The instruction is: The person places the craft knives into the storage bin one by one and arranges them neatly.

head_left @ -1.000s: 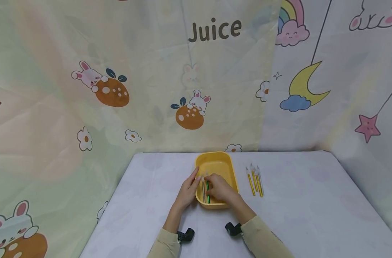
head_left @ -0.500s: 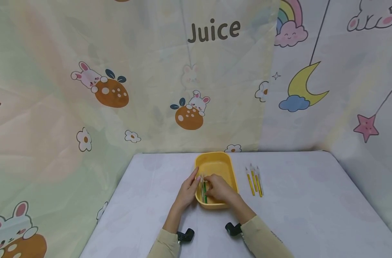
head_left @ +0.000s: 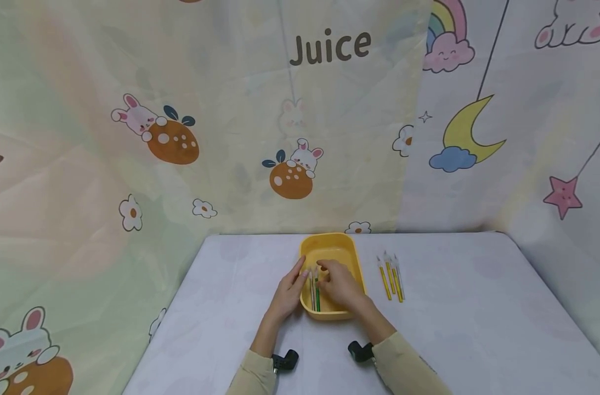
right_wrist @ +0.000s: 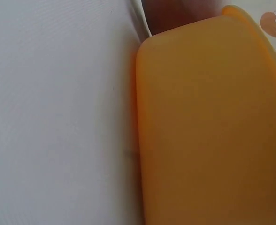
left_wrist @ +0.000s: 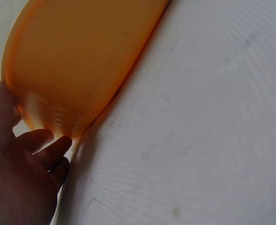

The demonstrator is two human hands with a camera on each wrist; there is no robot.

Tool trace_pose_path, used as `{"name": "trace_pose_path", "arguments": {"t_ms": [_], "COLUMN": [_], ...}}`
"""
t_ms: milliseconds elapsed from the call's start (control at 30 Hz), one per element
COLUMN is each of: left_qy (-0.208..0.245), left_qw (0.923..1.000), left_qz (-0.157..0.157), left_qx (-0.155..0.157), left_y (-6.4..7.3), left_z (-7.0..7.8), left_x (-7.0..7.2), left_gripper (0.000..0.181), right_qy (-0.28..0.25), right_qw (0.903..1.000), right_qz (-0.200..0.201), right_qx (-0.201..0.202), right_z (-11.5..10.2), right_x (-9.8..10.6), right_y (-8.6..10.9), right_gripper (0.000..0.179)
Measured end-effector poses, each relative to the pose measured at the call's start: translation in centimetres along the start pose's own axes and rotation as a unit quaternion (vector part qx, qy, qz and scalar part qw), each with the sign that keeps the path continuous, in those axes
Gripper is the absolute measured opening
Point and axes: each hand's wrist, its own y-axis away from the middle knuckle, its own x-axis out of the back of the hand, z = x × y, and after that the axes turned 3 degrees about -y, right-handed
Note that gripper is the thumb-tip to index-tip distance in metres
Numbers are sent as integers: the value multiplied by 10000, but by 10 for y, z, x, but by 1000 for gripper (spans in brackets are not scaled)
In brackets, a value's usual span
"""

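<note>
A yellow plastic tray (head_left: 334,315) stands on the table in the head view. My left hand (head_left: 286,294) holds its left wall, thumb over the rim and fingers against the outside; the left wrist view shows those fingertips touching the wall. Inside, along the left side, lie a green pencil (head_left: 318,299) and a pale-looking pencil (head_left: 312,293), side by side with points away from me. My right hand (head_left: 343,286) hovers over the tray just right of the green pencil, thumb and index finger apart, apparently holding nothing. The right wrist view shows mainly the tray's outer wall (right_wrist: 208,117).
Several yellow and silver-looking pencils (head_left: 391,278) lie in a loose group on the white-covered table (head_left: 477,318), right of the tray. A printed cloth backdrop (head_left: 241,137) rises behind the table's far edge.
The right hand first pushed the green pencil left against the other pencil. Now its fingers have come off the green pencil and moved slightly right and up. The left hand stays put.
</note>
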Motion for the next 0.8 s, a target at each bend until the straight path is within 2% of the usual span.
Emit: {"name": "trace_pose_path", "arguments": {"t_ms": [233, 500, 800], "left_qy": [87, 104, 120], "left_qw": [10000, 9999, 9999], "left_qz": [-11, -78, -82], "left_qx": [18, 44, 42], "left_y": [0, 1, 1], "left_z": [2, 2, 2], "left_x": [0, 1, 1], "left_gripper": [53, 52, 54], "right_qy": [-103, 170, 164], "right_qw": [9976, 9941, 9899], "right_qz": [579, 984, 1202], "right_qx": [359, 433, 734], "right_z": [-3, -4, 3], "right_x": [8, 27, 44], "right_y": [5, 12, 13], "right_gripper": [61, 62, 61]}}
